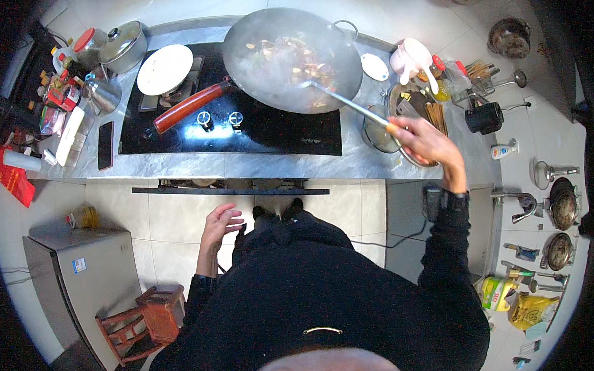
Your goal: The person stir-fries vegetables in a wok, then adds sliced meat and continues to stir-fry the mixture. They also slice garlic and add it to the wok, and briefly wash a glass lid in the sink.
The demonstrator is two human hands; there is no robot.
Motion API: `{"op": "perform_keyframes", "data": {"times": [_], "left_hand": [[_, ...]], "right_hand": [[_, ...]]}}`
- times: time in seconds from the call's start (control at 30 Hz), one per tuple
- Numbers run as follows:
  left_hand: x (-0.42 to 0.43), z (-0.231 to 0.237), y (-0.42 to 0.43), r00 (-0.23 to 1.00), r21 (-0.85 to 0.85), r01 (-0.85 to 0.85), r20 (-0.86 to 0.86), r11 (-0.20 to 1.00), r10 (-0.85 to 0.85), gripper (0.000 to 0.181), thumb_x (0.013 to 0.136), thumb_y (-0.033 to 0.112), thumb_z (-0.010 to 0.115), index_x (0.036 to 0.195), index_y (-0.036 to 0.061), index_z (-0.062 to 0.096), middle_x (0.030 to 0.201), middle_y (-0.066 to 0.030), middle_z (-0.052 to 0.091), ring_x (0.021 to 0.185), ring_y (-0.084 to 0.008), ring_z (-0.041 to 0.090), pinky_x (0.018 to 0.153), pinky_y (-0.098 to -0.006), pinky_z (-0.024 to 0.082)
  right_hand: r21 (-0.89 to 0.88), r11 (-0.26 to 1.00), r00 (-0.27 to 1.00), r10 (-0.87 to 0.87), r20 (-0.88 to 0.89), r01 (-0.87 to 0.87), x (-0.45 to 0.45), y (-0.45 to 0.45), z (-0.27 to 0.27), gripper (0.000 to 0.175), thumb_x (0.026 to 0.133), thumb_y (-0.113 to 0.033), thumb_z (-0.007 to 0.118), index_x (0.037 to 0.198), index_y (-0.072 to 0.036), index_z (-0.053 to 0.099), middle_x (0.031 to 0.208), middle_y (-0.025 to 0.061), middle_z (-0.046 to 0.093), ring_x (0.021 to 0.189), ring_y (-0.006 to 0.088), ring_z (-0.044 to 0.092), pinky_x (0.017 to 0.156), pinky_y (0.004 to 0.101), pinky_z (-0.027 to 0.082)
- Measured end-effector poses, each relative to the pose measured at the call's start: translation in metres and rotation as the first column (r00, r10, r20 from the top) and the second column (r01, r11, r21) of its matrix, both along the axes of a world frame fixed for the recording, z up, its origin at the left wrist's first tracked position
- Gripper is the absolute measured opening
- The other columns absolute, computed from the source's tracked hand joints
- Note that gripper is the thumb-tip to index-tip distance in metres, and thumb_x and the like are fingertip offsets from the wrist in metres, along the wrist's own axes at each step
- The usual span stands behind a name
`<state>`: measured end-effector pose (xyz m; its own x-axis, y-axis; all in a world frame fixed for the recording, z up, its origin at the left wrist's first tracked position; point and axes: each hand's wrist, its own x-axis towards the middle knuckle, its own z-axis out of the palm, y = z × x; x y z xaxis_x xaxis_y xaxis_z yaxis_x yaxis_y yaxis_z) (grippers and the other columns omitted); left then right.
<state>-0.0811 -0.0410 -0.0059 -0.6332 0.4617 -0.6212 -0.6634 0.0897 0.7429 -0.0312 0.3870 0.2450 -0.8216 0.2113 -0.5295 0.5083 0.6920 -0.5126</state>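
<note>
My right hand (425,139) is closed around the handle of a long metal cooking spatula (350,104). The tool's far end rests among sliced food (297,63) in a large steaming wok (254,91). Steam blurs the food, so its kind is hard to tell. The wok stands on a black glass cooktop (275,137), its reddish wooden handle (191,107) pointing to the lower left. My left hand (220,227) hangs in front of the counter, holding nothing, fingers apart. A white plate (165,70) sits over the left burner.
A lidded pot (124,47), a metal jug (102,94), seasoning bottles and a phone (105,145) stand on the left. Right of the wok are a small white dish (375,67), a pink pan (411,59), a glass lid or bowl (381,133) and a round board holding a cleaver.
</note>
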Motion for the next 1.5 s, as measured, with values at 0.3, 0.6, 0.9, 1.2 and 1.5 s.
{"op": "perform_keyframes", "data": {"times": [0.3, 0.6, 0.9, 1.2, 1.5], "left_hand": [[-0.006, -0.005, 0.011, 1.0, 0.028, -0.003, -0.019, 1.0, 0.004, 0.033, 0.093, 0.017, 0.049, 0.121, 0.001, 0.048, 0.104, -0.0167, 0.06, 0.087, -0.0254, 0.065, 0.073, -0.034, 0.055], [0.028, -0.015, -0.018, 0.98, -0.023, -0.2, 0.017, 0.98, 0.2, 0.028, 0.094, 0.014, 0.045, 0.119, 0.0009, 0.049, 0.1, -0.0158, 0.061, 0.084, -0.026, 0.065, 0.072, -0.0353, 0.056], [0.04, -0.017, -0.01, 0.971, -0.054, -0.234, 0.038, 0.971, 0.236, 0.029, 0.094, 0.017, 0.045, 0.12, 0.0023, 0.048, 0.1, -0.0153, 0.061, 0.084, -0.0264, 0.065, 0.071, -0.0357, 0.056], [0.032, -0.011, -0.017, 0.972, -0.056, -0.23, 0.039, 0.972, 0.232, 0.028, 0.093, 0.013, 0.046, 0.119, 0.0018, 0.049, 0.098, -0.0145, 0.062, 0.083, -0.0253, 0.065, 0.07, -0.0341, 0.056], [0.036, -0.009, -0.025, 0.955, -0.042, -0.296, 0.017, 0.954, 0.297, 0.027, 0.092, 0.012, 0.046, 0.118, 0.002, 0.05, 0.098, -0.0148, 0.062, 0.082, -0.0255, 0.066, 0.069, -0.0348, 0.056]], "right_hand": [[0.749, 0.629, 0.894, 0.434, -0.114, -0.209, -0.069, 0.027, 0.01, 0.043, 0.08, -0.014, 0.058, 0.122, -0.012, 0.053, 0.099, 0.0204, 0.063, 0.088, 0.0352, 0.062, 0.075, 0.0452, 0.049], [0.712, 0.433, 0.828, 0.381, 0.412, -0.553, -0.124, 0.006, 0.162, 0.036, 0.063, -0.008, 0.078, 0.097, -0.007, 0.07, 0.084, 0.008, 0.069, 0.071, 0.0171, 0.064, 0.063, 0.0284, 0.054], [0.909, 0.205, 0.766, 0.62, 0.167, -0.364, -0.178, -0.009, 0.055, 0.018, 0.083, -0.018, 0.054, 0.093, -0.01, 0.066, 0.093, 0.0145, 0.066, 0.091, 0.0299, 0.064, 0.076, 0.04, 0.051], [0.828, 0.11, 0.795, 0.371, 0.479, -0.55, -0.129, -0.01, 0.119, 0.02, 0.081, -0.011, 0.054, 0.095, -0.007, 0.066, 0.087, 0.0161, 0.065, 0.081, 0.0278, 0.065, 0.069, 0.0389, 0.051], [0.938, 0.251, 0.704, 0.71, -0.011, -0.238, -0.165, 0.007, 0.036, 0.024, 0.079, -0.009, 0.051, 0.099, -0.009, 0.064, 0.081, 0.0176, 0.064, 0.071, 0.0304, 0.065, 0.059, 0.0406, 0.052]]}}
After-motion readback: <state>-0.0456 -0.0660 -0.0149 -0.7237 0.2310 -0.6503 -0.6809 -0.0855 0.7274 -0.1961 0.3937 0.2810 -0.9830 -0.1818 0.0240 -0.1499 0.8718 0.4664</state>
